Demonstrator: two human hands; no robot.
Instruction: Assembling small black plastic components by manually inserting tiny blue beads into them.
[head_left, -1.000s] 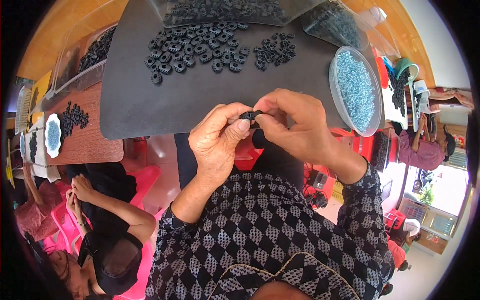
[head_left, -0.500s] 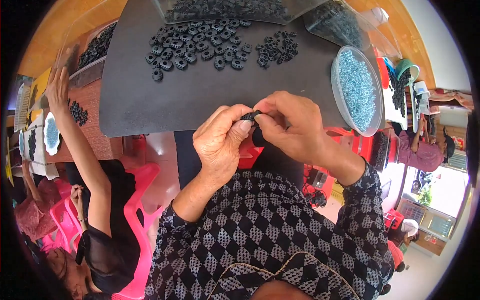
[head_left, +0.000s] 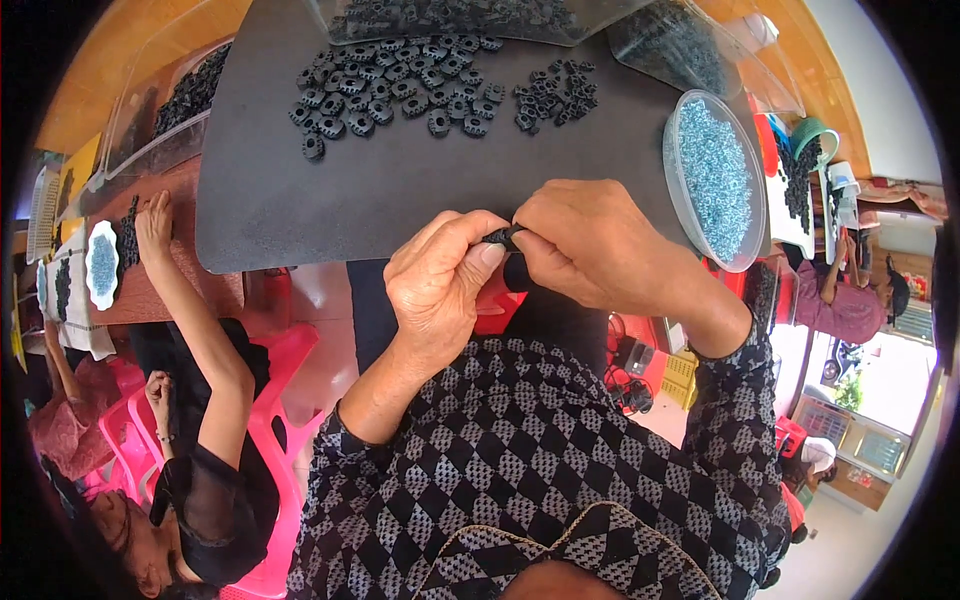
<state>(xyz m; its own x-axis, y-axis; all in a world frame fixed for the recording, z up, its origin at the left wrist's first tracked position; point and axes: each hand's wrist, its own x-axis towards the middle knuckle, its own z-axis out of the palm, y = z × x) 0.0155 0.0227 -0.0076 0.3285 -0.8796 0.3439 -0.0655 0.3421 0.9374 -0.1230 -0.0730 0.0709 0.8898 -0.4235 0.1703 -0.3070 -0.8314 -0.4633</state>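
Between my two hands, just past the near edge of the dark board, is a small black plastic part [head_left: 503,238]. My left hand [head_left: 440,275] pinches it between thumb and forefinger. My right hand [head_left: 590,245] closes on its other end, the fingers curled and partly hiding it. Farther off on the board lies a spread of black ridged oval parts [head_left: 380,88], each with a slot. Right of them is a smaller heap of little black pieces [head_left: 556,96]. A clear round tub [head_left: 672,180] of small shiny bluish pieces stands at the board's right edge.
Clear bins of black parts [head_left: 450,22] stand along the far side, another [head_left: 665,50] at far right. At left, a co-worker's hand [head_left: 154,232] reaches over black pieces on a reddish-brown table [head_left: 205,285]. Pink chairs [head_left: 285,430] and a yellow basket [head_left: 680,378] are lower down.
My right hand has turned and its elbow has swung outward, while my left hand keeps its pinch nearly in place. The co-worker's hand has come down from the bin to the pieces on their table.
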